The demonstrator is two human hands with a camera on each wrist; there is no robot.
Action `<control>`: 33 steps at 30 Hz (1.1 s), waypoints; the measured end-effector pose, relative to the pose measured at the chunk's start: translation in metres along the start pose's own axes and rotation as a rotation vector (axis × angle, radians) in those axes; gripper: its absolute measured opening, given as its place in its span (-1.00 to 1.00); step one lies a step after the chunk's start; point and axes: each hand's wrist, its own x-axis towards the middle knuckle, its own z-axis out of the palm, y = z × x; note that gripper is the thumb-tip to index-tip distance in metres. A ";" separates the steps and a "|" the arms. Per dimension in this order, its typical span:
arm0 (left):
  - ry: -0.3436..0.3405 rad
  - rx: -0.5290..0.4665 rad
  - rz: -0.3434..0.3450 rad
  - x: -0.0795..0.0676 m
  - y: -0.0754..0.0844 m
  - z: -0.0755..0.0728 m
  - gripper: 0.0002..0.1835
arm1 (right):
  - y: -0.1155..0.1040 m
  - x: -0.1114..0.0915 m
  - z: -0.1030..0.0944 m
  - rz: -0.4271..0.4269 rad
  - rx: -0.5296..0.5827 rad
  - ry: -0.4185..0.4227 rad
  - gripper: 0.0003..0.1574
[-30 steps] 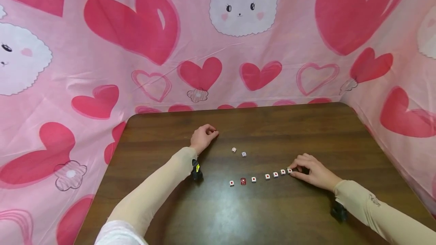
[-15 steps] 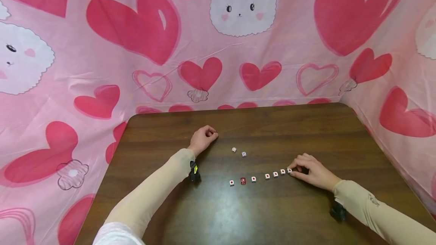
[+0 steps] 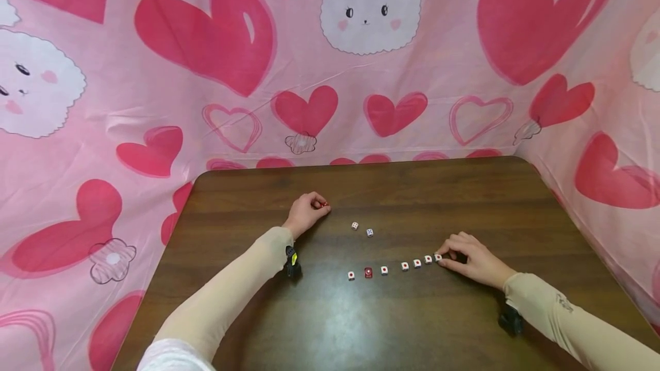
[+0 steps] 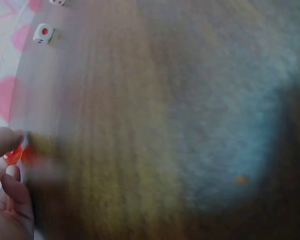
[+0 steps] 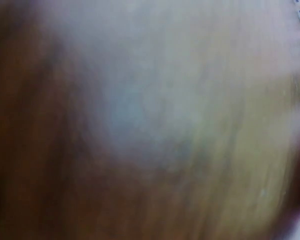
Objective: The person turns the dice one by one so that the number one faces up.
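Observation:
My left hand (image 3: 305, 214) is at the back left of the table, pinching a small red die (image 3: 323, 205) between thumb and fingertips. The left wrist view shows this red die (image 4: 13, 155) as see-through, partly covered by the fingers. At the right end of a row of dice, my right hand (image 3: 475, 259) pinches a white die (image 3: 438, 257) with a red dot on top. The row also holds several white dice (image 3: 404, 266) with red dots up and one red die (image 3: 368, 272). Very little of the right hand shows in the blurred right wrist view.
Behind the row, two more white dice, a left one (image 3: 354, 225) and a right one (image 3: 369, 233), lie between the hands. The brown wooden table (image 3: 330, 325) is bordered by pink heart-patterned cloth (image 3: 350, 73) at the back and sides.
My left hand has drawn back slightly toward me, and the red die between its fingers has come into sight. The right hand and the dice on the table have stayed put.

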 end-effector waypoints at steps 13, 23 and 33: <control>0.014 0.008 0.042 -0.004 -0.003 0.000 -0.76 | 0.000 -0.002 0.001 0.024 -0.001 0.000 -0.54; 0.025 0.076 0.021 -0.009 0.000 0.003 -0.78 | -0.004 -0.001 0.004 -0.001 0.009 0.017 -0.52; -0.031 0.245 0.251 -0.027 0.004 0.003 -0.89 | -0.005 0.000 0.000 0.011 0.003 0.017 -0.54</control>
